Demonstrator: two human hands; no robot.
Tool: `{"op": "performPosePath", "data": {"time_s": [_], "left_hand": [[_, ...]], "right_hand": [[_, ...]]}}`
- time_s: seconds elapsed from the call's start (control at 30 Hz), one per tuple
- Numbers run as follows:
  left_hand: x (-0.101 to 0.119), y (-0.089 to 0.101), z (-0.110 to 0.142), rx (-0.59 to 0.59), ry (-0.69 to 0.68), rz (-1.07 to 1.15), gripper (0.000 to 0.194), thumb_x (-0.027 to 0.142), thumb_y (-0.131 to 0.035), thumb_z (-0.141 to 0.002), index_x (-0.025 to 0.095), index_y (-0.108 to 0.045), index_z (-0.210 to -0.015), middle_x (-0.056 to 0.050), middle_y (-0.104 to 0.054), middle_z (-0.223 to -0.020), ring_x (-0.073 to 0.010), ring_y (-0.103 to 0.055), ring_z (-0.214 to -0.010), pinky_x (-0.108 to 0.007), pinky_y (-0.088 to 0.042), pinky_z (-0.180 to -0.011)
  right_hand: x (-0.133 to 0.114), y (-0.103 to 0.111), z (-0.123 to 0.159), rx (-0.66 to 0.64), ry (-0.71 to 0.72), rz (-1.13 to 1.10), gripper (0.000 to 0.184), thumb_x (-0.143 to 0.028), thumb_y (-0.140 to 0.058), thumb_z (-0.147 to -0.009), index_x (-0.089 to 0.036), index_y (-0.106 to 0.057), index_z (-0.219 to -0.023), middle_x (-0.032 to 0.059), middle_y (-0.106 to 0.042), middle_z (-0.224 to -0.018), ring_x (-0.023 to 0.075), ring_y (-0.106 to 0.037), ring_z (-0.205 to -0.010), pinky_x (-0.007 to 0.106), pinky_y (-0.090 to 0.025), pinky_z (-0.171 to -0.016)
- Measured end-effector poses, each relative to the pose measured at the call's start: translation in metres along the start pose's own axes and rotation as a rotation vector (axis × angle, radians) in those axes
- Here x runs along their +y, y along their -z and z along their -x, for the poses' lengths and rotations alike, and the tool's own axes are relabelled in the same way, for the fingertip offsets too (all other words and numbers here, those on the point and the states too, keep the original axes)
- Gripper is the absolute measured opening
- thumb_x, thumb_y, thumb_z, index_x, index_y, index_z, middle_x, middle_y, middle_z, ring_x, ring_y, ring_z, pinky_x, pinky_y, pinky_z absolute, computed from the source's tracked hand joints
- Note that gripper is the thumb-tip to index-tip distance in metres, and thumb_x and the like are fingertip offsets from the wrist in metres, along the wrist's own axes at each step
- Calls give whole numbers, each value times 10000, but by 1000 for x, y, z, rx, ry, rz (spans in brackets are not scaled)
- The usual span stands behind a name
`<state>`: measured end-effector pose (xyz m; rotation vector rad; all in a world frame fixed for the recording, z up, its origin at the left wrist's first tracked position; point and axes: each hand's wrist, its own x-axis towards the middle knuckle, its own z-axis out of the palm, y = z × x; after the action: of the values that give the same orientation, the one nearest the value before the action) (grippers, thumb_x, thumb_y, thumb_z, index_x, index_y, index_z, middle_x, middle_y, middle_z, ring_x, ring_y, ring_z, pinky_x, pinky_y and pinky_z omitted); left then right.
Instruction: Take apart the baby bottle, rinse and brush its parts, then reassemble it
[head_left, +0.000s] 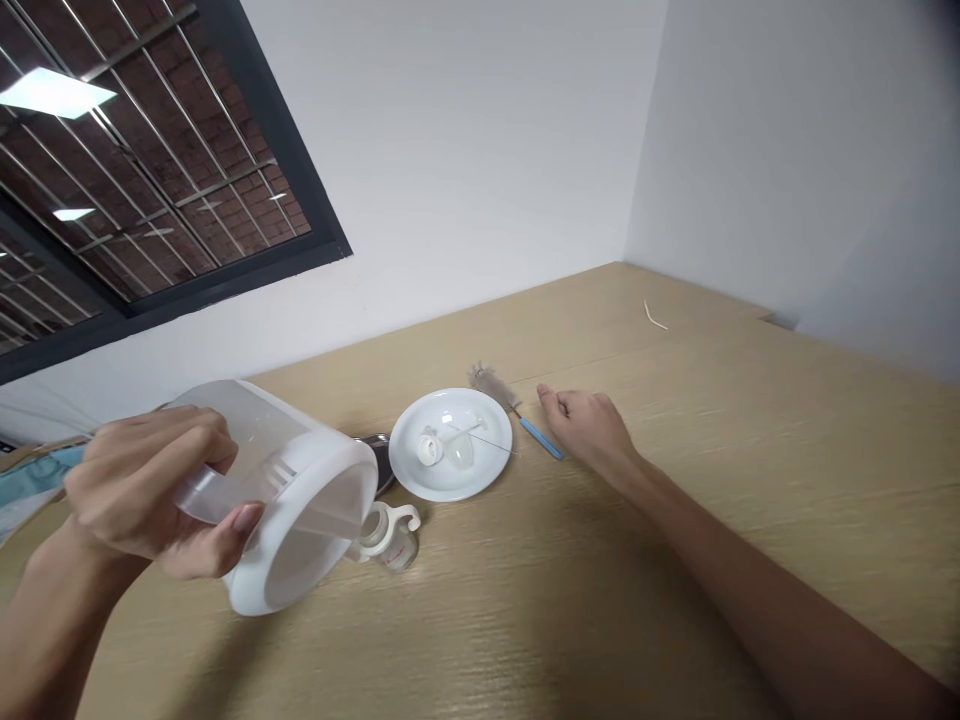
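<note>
My left hand (161, 490) is wrapped round the handle of a translucent plastic pitcher (300, 480). The pitcher is tipped on its side, with its mouth facing me and to the right. Close by its rim stands a small clear baby bottle (397, 550) with white handles, its top uncovered; the pitcher hides part of it. I cannot make out whether liquid is flowing between them. My right hand (589, 425) rests at the table in a loose fist, nothing visible in it. Just left of that hand lies a bottle brush (540, 437) with a blue handle and grey bristles.
A white plate (405, 470) holds a white cap (429, 449), a clear soft piece (459, 450) and a thin wire-like stick. A dark tray (382, 462) sits partly behind the pitcher. Farther back is a bent pale straw (655, 317). Walls and a barred window bound the table.
</note>
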<state>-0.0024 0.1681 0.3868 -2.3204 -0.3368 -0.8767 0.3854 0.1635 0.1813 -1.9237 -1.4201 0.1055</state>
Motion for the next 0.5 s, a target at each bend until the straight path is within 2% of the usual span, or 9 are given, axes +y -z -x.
{"op": "performPosePath", "data": {"time_s": [0.07,0.5], "left_hand": [[1,-2,-3,-10,-145,33,215,355,-615,-632,250,-441,-703,54,-405,-478,-96,-381,-339,-227,-310,-327],[-8,-9,6,40,-125,-29,224,411,-596,-714,219,-481,-723,18,-440,-455,-113,-423,-320,-222,-333,-342]], "right_hand": [[0,0,0,4,3,2,565,-443,-371,-993,-231,-346,-470,48,-514,-482,149,-393,-480,324,-252,-543],[2,-1,-1,-11,-7,-1,545,-468,-357,-992,-236,-312,-500,20,-442,-474,153,-368,-491,324,-236,-562]]}}
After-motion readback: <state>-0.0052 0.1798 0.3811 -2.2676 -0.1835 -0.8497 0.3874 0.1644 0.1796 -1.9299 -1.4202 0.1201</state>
